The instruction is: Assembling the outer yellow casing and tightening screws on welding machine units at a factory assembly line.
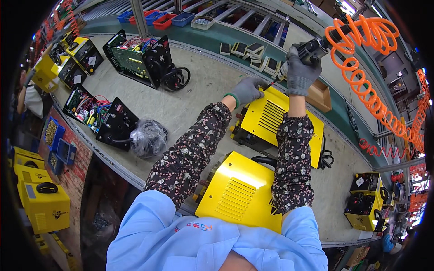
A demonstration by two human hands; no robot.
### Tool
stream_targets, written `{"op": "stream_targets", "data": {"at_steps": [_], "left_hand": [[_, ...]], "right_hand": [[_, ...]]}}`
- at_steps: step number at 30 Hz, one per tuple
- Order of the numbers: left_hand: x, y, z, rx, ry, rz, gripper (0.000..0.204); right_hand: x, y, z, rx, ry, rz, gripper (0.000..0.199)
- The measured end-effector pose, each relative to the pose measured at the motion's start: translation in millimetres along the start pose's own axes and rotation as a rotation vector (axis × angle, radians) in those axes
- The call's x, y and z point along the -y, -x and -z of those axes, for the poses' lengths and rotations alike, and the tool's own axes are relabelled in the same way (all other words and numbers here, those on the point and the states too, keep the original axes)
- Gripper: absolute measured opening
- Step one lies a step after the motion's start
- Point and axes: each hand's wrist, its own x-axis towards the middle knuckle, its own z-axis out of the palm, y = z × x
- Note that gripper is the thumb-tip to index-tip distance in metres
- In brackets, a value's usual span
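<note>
My right hand (300,72), in a grey glove, grips a black pneumatic screwdriver (312,49) fed by an orange coiled hose (361,86). The tool's tip points down at the far top edge of a yellow machine housing (275,119). My left hand (247,90), also gloved, rests on that same far edge, beside the tip. A second yellow housing (242,192) with louvred vents lies nearer to me on the bench, under my forearms.
Open machines with exposed circuit boards (135,58) (97,115) and a bagged cable (149,137) sit on the left of the grey bench (190,104). Small black parts (253,52), a cardboard box (320,95), coloured bins (165,20) and more yellow units (366,198) (45,205) surround it. Another person's arm (27,97) shows far left.
</note>
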Motion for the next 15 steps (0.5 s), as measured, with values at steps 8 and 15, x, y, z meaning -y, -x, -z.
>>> {"op": "stream_targets", "data": {"at_steps": [8, 15], "left_hand": [[-0.6, 3.7, -0.1, -0.031, -0.007, -0.016, 0.033], [0.7, 1.6, -1.9, -0.029, -0.037, -0.007, 0.032]], "right_hand": [[9.9, 3.8, -3.7, 0.039, -0.081, -0.020, 0.028], [1.0, 0.4, -0.8, 0.072, -0.018, 0.009, 0.022]]}}
